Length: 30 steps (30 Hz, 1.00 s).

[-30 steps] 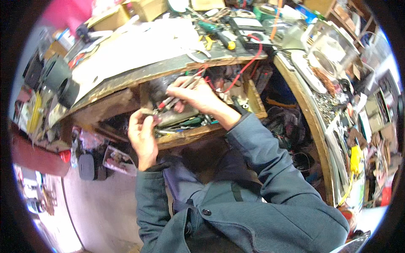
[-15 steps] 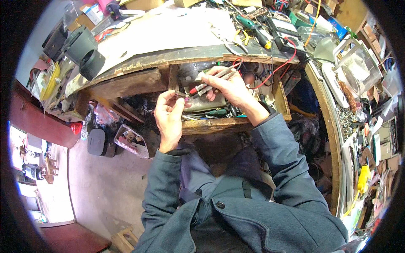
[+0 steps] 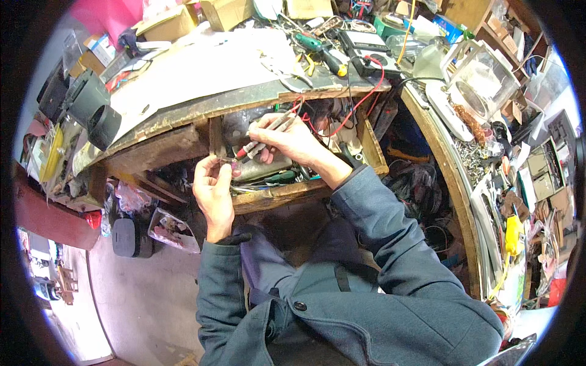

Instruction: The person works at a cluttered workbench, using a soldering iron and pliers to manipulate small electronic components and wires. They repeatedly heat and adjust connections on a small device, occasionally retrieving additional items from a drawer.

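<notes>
Over an open wooden drawer [image 3: 274, 197], my right hand [image 3: 294, 144] grips a pair of slim test probes [image 3: 248, 150], one with a red section near its tip. A red lead [image 3: 365, 100] runs from the probes up to a grey meter [image 3: 364, 44] on the bench. My left hand [image 3: 212, 190] is closed in a pinch, thumb against fingers, on a small thin part too tiny to name. The probe tips are right beside that part; whether they touch it I cannot tell. Hand tools lie in the drawer below.
White paper [image 3: 201, 67] covers much of the workbench. A green-handled screwdriver [image 3: 309, 42] and pliers lie near the meter. Black plastic housings [image 3: 85, 104] stand at the left. Clutter fills the right-hand bench, including a clear plastic box [image 3: 479, 79]. A bin [image 3: 174, 230] stands on the floor.
The view has shifted, so bench, drawer and hands all sit further left and lower. Both hands keep nearly the same hold, with the probes still close to the small part.
</notes>
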Motion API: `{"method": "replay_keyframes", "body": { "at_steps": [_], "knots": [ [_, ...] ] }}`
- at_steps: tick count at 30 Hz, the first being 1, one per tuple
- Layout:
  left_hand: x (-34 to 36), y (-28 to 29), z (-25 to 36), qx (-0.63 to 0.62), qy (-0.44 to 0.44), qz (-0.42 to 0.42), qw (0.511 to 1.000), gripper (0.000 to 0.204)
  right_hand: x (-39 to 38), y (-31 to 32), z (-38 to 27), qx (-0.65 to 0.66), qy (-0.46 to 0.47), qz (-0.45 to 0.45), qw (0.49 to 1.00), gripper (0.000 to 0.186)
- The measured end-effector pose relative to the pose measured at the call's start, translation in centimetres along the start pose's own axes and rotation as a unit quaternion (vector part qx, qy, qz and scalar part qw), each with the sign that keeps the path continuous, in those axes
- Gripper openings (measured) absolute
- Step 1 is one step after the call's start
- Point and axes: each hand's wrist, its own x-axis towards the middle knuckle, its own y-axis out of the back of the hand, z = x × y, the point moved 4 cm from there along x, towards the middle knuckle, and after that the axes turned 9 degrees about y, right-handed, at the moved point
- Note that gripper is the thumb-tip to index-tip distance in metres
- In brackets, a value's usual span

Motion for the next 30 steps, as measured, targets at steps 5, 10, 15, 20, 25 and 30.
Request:
{"method": "replay_keyframes", "body": {
  "at_steps": [5, 10, 15, 20, 25, 30],
  "knots": [
    [-0.1, 0.0, -0.2, -0.016, 0.006, 0.002, 1.0, 0.024, 0.0, -0.2, 0.1, -0.002, 0.003, -0.001, 1.0, 0.02],
    [0.1, -0.3, 0.2, -0.066, 0.024, 0.003, 0.998, 0.022, -0.1, -0.1, 0.0, 0.005, -0.004, 0.01, 1.0, 0.019],
    [0.3, 0.3, 0.0, -0.083, 0.02, 0.0, 0.996, 0.019, 0.0, 0.2, -0.1, 0.025, 0.016, 0.045, 0.999, 0.017],
    [0.6, 0.1, -0.1, -0.111, 0.026, -0.005, 0.993, 0.019, 0.0, 0.5, 0.0, 0.05, 0.028, 0.046, 0.997, 0.017],
    [0.7, -0.2, 0.1, -0.113, 0.062, 0.007, 0.992, 0.022, 0.0, 0.2, 0.0, 0.032, 0.053, 0.006, 0.998, 0.019],
    [0.7, -0.1, 0.1, -0.111, 0.069, 0.009, 0.991, 0.027, -0.1, 0.0, -0.2, 0.024, 0.056, 0.011, 0.998, 0.015]
  ]
}}
